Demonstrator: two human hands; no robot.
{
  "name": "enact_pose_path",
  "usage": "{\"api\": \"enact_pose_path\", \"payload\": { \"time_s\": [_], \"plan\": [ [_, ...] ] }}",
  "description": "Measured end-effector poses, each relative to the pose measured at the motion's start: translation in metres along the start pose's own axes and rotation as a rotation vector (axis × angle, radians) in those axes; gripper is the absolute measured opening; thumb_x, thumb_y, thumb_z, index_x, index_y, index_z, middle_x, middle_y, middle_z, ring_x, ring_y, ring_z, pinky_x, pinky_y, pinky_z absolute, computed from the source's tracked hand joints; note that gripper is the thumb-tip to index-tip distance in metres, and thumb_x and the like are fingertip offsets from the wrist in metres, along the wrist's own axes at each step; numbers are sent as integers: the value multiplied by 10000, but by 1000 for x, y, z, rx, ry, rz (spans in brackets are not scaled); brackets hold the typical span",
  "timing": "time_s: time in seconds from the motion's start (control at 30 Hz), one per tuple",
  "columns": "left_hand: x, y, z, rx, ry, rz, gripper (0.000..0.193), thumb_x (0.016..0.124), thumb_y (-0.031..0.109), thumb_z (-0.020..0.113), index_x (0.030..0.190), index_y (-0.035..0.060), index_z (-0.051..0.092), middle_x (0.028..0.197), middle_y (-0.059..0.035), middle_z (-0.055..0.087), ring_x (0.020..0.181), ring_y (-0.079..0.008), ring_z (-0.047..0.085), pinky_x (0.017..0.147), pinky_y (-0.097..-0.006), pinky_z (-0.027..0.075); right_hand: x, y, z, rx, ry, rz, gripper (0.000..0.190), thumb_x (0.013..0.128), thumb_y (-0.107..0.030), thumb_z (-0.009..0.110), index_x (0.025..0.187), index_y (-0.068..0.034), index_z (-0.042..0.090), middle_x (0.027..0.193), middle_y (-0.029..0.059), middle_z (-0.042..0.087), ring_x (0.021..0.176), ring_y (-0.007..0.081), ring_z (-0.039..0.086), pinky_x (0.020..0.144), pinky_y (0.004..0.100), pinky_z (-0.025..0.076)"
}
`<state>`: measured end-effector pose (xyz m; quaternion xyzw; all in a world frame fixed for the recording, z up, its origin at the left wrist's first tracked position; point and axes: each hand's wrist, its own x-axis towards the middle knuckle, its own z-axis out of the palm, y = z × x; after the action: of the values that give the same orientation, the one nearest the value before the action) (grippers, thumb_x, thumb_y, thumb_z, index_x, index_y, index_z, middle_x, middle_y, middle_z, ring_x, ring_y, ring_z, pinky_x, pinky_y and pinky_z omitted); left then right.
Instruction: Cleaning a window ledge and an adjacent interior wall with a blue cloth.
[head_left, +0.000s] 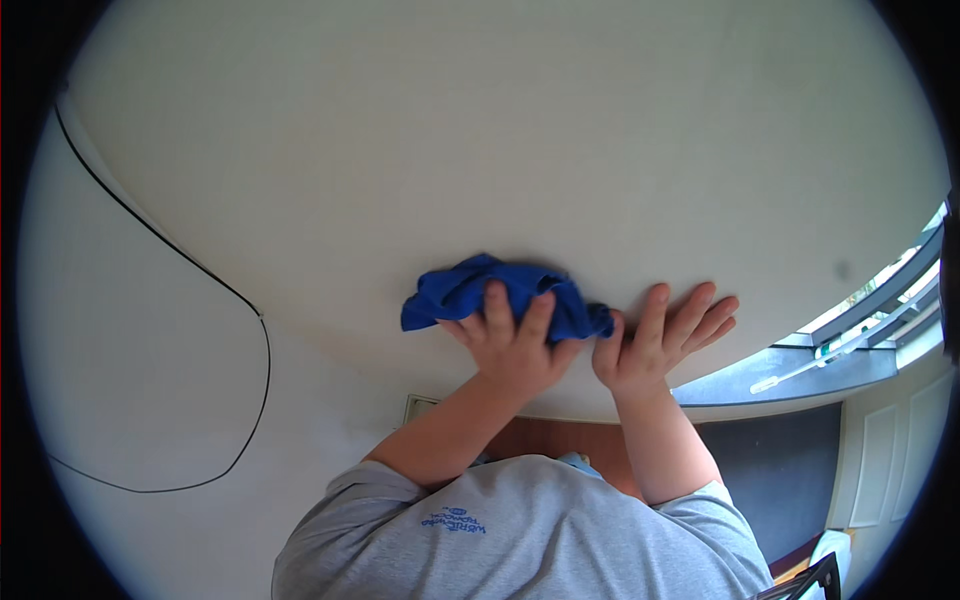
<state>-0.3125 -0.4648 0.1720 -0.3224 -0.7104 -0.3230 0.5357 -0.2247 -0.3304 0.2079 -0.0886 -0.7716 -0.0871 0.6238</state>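
A crumpled blue cloth (457, 292) lies against a broad pale surface (480, 150) that looks like a wall. My left hand (510, 345) presses on the cloth, its fingers spread over the folds and its thumb pointing right. Just right of it, my right hand (660, 337) rests on the same surface, fingers apart. The bunched right end of the cloth meets or nearly meets my right thumb; whether they touch is hard to tell.
A thin black cable (268, 375) runs down the wall at left. Behind my left forearm is part of a pale frame (420, 407). At right are a window ledge (840, 371), a long white-tipped rod (795, 373) and a dark panel (772, 472). A black-framed object (821, 574) shows bottom right.
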Motion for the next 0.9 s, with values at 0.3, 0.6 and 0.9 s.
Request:
{"api": "enact_pose_path", "payload": {
  "time_s": [0.3,0.6,0.9],
  "plan": [
    [43,-96,-42,-120,244,-441,925,993,586,344,1493,-124,25,1561,-321,95,1436,-466,194,1155,-538,184,19,-5,1,0,15,-95,588,947,-490,497,1467,-219,458,1587,223,221,1466,502,65,1155,608,-48],
    [16,-6,-11,199,-28,-14,863,948,617,388,1530,-1,225,1545,-362,141,1450,-510,118,1130,-650,34,12,1,-4,88,-13,-44,532,915,-454,545,1417,-278,525,1602,164,226,1465,506,51,1139,627,-93],
    [27,-76,-21,-134,302,-486,782,1018,494,377,1521,-52,131,1581,-270,127,1450,-482,127,1144,-601,169,9,-2,5,68,30,-49,538,910,-439,564,1415,-254,529,1593,175,246,1465,507,51,1147,615,-88]
  ]
}}
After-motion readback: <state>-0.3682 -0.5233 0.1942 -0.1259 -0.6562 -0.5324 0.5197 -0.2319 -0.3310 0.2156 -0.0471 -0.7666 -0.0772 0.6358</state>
